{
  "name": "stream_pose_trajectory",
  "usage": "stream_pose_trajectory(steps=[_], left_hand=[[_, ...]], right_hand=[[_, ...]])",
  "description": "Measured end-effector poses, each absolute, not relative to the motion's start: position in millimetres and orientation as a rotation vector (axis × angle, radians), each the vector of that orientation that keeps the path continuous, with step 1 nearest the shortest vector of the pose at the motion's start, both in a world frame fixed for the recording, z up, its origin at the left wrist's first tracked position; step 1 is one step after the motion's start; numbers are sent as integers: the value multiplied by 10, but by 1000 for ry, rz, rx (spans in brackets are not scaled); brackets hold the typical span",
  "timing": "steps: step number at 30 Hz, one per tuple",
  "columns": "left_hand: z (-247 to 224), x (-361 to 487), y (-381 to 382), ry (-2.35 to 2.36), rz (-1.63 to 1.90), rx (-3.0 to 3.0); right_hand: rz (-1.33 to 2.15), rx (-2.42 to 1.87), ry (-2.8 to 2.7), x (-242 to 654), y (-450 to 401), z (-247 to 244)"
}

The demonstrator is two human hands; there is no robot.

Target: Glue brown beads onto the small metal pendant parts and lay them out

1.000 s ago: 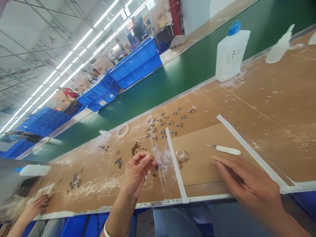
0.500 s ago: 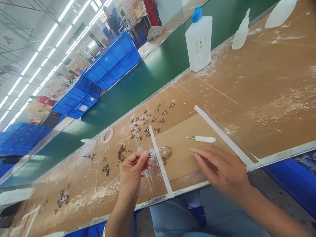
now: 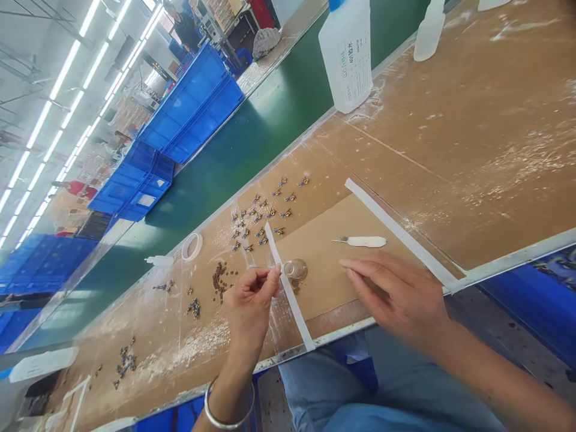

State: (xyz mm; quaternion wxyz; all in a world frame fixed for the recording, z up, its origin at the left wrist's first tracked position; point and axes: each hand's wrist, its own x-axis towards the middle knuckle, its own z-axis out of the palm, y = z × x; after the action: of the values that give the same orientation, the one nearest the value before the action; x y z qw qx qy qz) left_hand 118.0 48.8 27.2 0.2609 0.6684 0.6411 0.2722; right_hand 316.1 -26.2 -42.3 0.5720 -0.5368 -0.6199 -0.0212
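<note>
My left hand (image 3: 252,297) is closed in a pinch above the white tape strip, its fingertips beside a small clear cup (image 3: 296,270). The small dark-and-gold piece it held a moment ago is hidden by the fingers now. Over the brown board, my right hand (image 3: 398,294) has its fingers stretched out, with thumb and index tips slightly apart and nothing visible between them. Just beyond those fingertips lies a white-handled craft knife (image 3: 366,241). Little blue-and-gold pieces (image 3: 270,213) stand spread out behind the cup. A pile of tiny brown beads (image 3: 219,280) lies left of my left hand.
A large white bottle (image 3: 348,60) and a small squeeze bottle (image 3: 429,36) stand along the back edge. A tape roll (image 3: 192,246) lies at the left. Behind the table runs a green conveyor belt (image 3: 274,120), with blue crates (image 3: 193,108) beyond it.
My view has shifted a little. My left hand has turned and moved right towards the cup, and the piece in its fingers is out of sight. The right hand stays nearly still.
</note>
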Motion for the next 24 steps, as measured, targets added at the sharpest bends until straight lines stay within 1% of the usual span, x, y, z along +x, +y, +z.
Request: stream_pose_trajectory(steps=[7,14,19,24], left_hand=[[280,1218,514,1745,721,1899],[353,1196,451,1785,805,1903],[387,858,276,1873,947,1719],[199,483,-2,2003,993,1479]], right_hand=[[-41,-1274,-1463,3174,-271,-406],[-50,-1270,-1450,3185,-278,-416],[-50,-1277,-1452,3186,-294,-449],[-116,-1312,-1485,3175,-295,-465]])
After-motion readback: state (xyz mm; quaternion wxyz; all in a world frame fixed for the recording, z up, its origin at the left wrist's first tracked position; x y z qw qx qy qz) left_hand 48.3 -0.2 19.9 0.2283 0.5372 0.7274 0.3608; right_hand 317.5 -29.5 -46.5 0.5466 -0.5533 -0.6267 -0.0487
